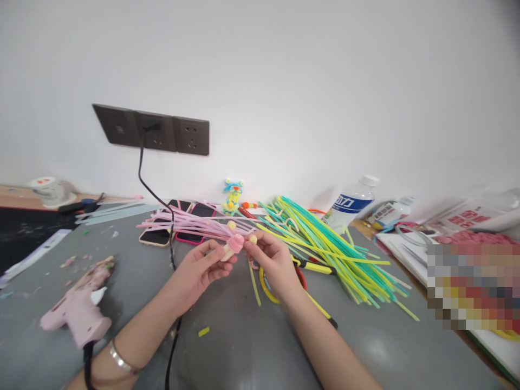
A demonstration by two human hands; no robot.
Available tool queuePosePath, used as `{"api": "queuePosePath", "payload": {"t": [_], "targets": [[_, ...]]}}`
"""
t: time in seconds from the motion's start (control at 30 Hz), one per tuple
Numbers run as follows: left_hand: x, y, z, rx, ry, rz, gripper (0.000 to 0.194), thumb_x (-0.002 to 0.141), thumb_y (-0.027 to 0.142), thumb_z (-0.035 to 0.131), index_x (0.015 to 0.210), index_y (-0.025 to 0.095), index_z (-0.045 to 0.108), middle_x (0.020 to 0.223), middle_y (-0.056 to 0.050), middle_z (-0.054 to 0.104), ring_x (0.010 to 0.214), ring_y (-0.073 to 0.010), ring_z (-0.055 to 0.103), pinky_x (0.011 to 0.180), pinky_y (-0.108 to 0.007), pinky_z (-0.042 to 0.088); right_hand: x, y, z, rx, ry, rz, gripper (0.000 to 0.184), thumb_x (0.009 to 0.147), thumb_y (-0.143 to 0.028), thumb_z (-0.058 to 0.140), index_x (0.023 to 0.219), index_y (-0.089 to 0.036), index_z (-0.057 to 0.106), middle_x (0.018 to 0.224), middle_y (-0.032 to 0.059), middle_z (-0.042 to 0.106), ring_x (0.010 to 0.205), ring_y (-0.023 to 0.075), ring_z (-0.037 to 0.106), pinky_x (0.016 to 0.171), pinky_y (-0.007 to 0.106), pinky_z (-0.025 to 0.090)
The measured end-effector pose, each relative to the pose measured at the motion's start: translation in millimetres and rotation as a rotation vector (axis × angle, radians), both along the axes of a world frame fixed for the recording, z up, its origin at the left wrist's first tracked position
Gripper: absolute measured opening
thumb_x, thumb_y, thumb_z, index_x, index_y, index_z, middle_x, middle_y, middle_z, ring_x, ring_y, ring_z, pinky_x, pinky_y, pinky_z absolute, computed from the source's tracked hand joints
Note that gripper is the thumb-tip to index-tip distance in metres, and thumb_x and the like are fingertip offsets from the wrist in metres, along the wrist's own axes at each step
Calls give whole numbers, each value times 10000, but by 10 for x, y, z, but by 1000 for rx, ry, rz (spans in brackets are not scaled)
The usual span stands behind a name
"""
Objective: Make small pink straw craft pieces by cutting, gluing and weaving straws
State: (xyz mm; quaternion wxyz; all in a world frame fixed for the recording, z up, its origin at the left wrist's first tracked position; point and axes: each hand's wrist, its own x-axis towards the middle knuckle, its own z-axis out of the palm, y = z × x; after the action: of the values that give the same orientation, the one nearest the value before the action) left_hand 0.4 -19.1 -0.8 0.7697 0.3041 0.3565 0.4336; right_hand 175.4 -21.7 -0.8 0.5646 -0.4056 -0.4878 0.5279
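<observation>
Well, left hand (202, 266) pinches a pink-topped piece (233, 246) slanting up-right, right hand (274, 261) a yellow ball (253, 239).

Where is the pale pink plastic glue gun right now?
In the head view, the glue gun lies at lower left on the smooth grey tabletop, just left of the left forearm with the silver-coloured metal bracelet.

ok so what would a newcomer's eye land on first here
Probably the bright green and yellow strips fanned across the right of the gray table, with a pale pink bundle to their left. Front and center, the left hand holds a pink-and-cream piece beside a small yellow piece at the right hand's fingertips.
</observation>
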Motion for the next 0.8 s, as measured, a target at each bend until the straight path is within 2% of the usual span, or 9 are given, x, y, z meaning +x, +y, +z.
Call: {"api": "queuePosePath", "payload": {"t": [0.33, 0.8], "targets": [[35, -2, 38, 48, -15, 11, 351, 634, 327, 902, 621, 139, 606, 723, -22, 747, 607, -74, 662, 608, -140, 578, -46, -29, -10, 109, -74, -110, 285, 776, -437, 753, 765, -188, 615, 683, -20, 555, 540, 93, 440, 485, 226, 371], [31, -8, 11, 74, -20, 24, 340, 632, 299, 905, 601, 139, 606, 673, 6, 712, 591, -71, 655, 588, -132, 572, -42, -78, 28, 192, -140, -137, 225, 822, -394, 722, 775, -192, 636, 728, 0, 580, 596, 116, 490, 532, 240, 404]]}}
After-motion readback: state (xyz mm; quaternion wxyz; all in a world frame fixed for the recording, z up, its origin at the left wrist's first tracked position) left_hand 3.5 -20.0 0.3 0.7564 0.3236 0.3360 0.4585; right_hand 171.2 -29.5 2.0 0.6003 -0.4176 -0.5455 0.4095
